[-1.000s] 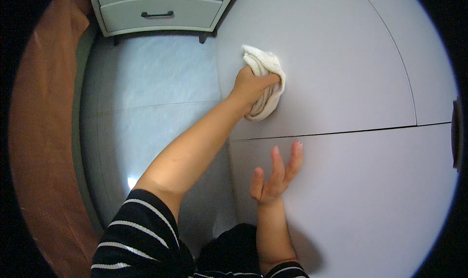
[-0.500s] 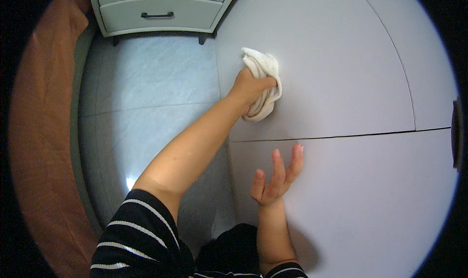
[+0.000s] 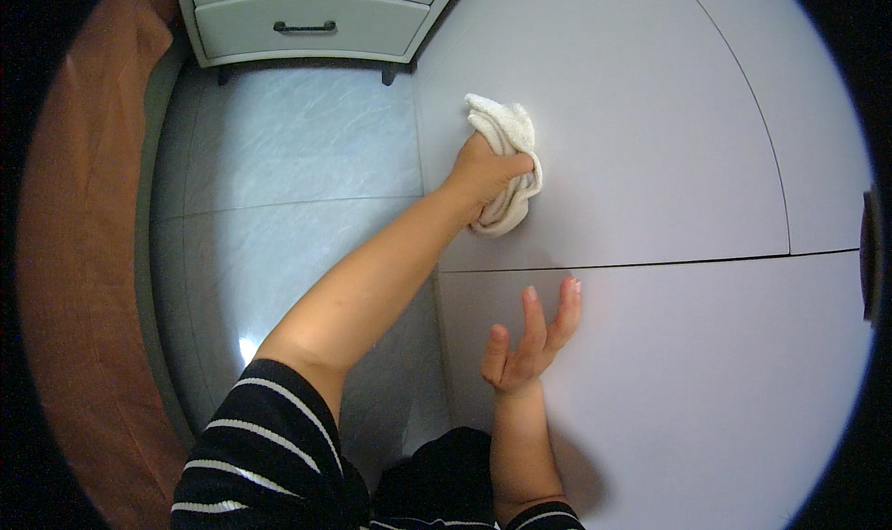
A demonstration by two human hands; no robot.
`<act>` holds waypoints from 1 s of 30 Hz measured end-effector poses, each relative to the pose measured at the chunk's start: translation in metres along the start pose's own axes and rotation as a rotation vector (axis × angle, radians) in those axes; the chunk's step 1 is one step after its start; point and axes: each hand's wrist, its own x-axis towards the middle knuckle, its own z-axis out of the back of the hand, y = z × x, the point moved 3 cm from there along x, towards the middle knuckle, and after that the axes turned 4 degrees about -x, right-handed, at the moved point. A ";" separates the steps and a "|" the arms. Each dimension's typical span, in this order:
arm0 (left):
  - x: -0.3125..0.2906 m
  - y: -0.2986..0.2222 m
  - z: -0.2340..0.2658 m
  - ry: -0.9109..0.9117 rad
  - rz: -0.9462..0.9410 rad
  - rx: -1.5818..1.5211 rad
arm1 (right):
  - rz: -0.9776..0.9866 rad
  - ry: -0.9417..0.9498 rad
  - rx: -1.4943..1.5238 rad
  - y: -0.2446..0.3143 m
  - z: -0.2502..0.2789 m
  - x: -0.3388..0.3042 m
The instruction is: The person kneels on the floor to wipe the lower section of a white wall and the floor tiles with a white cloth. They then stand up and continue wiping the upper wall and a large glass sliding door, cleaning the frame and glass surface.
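A bunched cream-white cloth (image 3: 509,216) is gripped in my left hand (image 3: 485,170) and pressed against a pale panelled surface (image 3: 641,140), close to its left edge. The thumb lies over the folds; the other fingers are mostly hidden behind the hand and cloth. Lower down, my right hand (image 3: 528,349) holds nothing. Its fingers are spread and point upward, just below the dark seam (image 3: 613,266) that crosses the pale surface. Whether the right hand touches that surface I cannot tell.
A pale grey-green drawer unit (image 3: 311,42) with a dark handle stands on short legs at the upper left. Shiny bluish floor tiles (image 3: 302,140) lie below it. Brown-orange fabric (image 3: 84,270) hangs along the left side. A dark handle-like piece (image 3: 870,256) sits at the right rim.
My left hand and the cloth have shifted very slightly right and down on the pale surface. The right hand keeps practically the same place and pose.
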 end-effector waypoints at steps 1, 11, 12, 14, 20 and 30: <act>-0.001 -0.003 0.001 0.012 0.007 0.006 | 0.006 0.000 -0.005 0.002 0.000 0.001; -0.002 -0.002 -0.004 -0.006 0.020 0.032 | -0.012 -0.016 -0.009 -0.001 0.000 0.000; 0.000 -0.001 -0.004 -0.008 0.001 0.038 | -0.015 -0.019 -0.008 0.000 0.000 0.000; 0.000 0.002 -0.002 -0.022 0.047 0.061 | -0.019 -0.013 -0.019 -0.002 0.000 -0.001; -0.005 -0.003 -0.011 -0.047 -0.094 0.165 | -0.025 -0.010 -0.025 -0.004 -0.001 0.001; 0.013 -0.056 -0.076 -0.030 -1.108 0.666 | -0.018 0.032 -0.026 -0.002 -0.008 0.010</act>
